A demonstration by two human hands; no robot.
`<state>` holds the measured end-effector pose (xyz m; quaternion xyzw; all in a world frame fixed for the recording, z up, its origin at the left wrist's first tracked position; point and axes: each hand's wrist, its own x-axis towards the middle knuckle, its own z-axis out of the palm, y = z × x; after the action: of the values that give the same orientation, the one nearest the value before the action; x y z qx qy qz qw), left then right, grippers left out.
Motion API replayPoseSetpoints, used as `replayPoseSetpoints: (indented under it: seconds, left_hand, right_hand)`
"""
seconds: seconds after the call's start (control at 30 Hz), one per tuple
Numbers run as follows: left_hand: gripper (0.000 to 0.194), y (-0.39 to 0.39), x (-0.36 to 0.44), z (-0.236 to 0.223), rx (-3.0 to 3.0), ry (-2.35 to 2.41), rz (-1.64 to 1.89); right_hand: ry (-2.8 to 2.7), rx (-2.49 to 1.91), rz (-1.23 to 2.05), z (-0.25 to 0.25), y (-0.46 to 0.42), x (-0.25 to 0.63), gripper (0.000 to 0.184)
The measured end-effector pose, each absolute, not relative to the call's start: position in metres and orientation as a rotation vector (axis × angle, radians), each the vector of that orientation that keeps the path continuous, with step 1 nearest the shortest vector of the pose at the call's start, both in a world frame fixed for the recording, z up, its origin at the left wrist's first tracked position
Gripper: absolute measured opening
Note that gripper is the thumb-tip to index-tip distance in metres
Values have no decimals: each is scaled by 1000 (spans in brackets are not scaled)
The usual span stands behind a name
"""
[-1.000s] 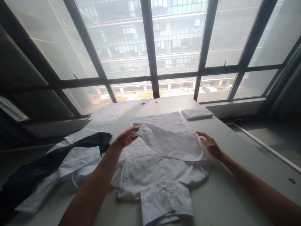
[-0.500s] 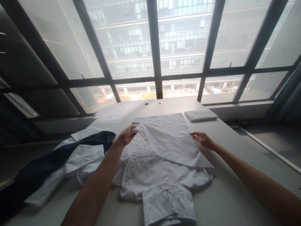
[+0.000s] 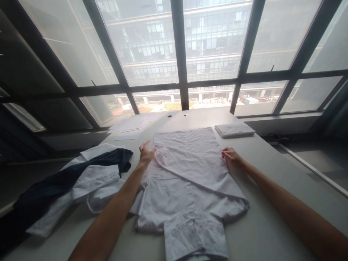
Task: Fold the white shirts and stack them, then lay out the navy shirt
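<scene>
A white shirt (image 3: 187,166) lies spread on the table with its collar end toward me. One sleeve is folded slantwise across its body. My left hand (image 3: 146,153) is at the shirt's left edge, thumb by the cloth and fingers apart, holding nothing. On the opposite side, my right hand (image 3: 231,156) has its fingers pinched together at the shirt's right edge, on the cloth there.
A heap of white clothes (image 3: 95,181) with a dark navy garment (image 3: 67,177) across it lies on the left. A folded white cloth (image 3: 235,129) rests at the back right. Paper sheets (image 3: 130,127) lie at the back left of the white table (image 3: 261,174), before tall windows.
My left hand has let go of the sleeve cloth, which now lies flatter on the shirt, and its fingers have spread. My right hand has stayed at the right edge.
</scene>
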<state>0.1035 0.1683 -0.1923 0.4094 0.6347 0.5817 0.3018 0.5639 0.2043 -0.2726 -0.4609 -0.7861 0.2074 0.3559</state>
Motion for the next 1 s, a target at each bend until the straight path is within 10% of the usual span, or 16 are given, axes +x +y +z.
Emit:
replayPoseSetpoints:
  seconds: [0.4, 1.0]
  left_hand:
    - [11, 14, 353, -171, 3015, 786, 310]
    - [10, 49, 350, -216, 3024, 816, 354]
  right_hand:
    - [-2128, -1080, 627, -267, 199, 587, 17]
    - [-2158, -1092, 483, -277, 203, 585, 6]
